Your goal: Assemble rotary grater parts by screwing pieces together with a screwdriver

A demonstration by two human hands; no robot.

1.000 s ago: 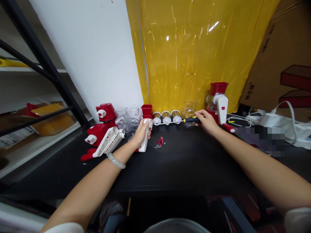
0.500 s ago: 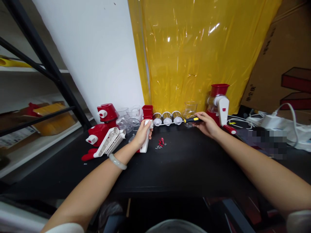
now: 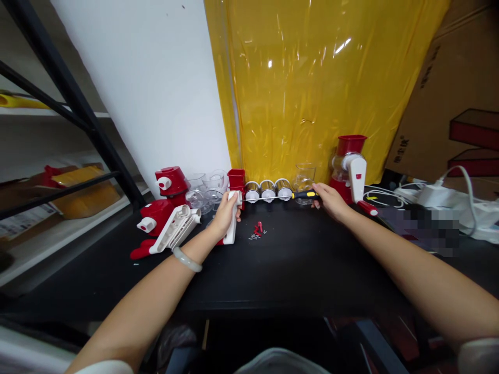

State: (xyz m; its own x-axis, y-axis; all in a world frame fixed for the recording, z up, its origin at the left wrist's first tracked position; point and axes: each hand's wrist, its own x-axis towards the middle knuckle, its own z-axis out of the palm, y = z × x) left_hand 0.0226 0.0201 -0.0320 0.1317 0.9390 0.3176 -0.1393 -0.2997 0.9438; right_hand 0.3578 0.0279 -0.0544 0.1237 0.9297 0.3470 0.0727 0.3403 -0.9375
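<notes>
My left hand (image 3: 225, 214) is wrapped round a white crank handle (image 3: 233, 228) with a red end, held tilted above the black table. In my right hand (image 3: 326, 199) is a screwdriver (image 3: 306, 195) with a black and yellow grip, lying level. Its long metal shaft reaches left to the top of the white handle; whether the tip sits in a screw I cannot make out. Small screws (image 3: 255, 237) and red plastic bits (image 3: 259, 227) lie on the table between the hands. Behind the shaft stand three metal grater drums (image 3: 268, 191).
Red grater bodies (image 3: 156, 215) and white handle halves (image 3: 175, 228) lie at left, near clear plastic parts (image 3: 198, 189). A red hopper (image 3: 236, 179) stands behind my left hand. An assembled rotary grater (image 3: 352, 166) stands at right, beside white cables and adapters (image 3: 436, 195).
My right fingers have shifted to the rear end of the screwdriver grip. The screwdriver and the white handle have moved very slightly left.
</notes>
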